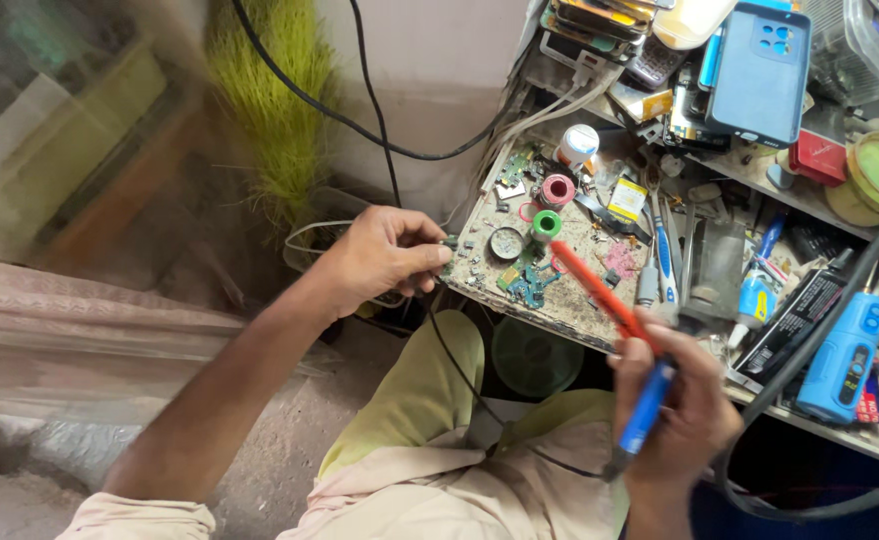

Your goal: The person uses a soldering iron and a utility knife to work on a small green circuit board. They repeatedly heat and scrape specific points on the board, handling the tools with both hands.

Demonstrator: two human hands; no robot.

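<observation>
The left hand (384, 255) pinches a tiny dark part (449, 241), too small to tell what it is, right at the near edge of the dirty grey worktop (569, 310). The right hand (679, 410) is closed around the blue handle of a long soldering iron with an orange shaft (609, 310). Its tip points up toward a small green circuit board (529, 282) that lies between the two hands. To do this bit well, I think the left hand should keep the tiny part very still, and the hot tip should come in slowly and touch only the spot it needs. The iron's thin black cord (469, 385) runs across the lap under both hands and could snag. Just past the tip stand a green spool (547, 224) and a pink spool (558, 190), and a round silver coin-like disc (505, 243) lies near the left hand, so the tip has little room. To the right of the right hand lie a blue plastic tool with a thick black hose (844, 355), small glue tubes and other clutter. A blue phone case (759, 70) leans far above the hands.
</observation>
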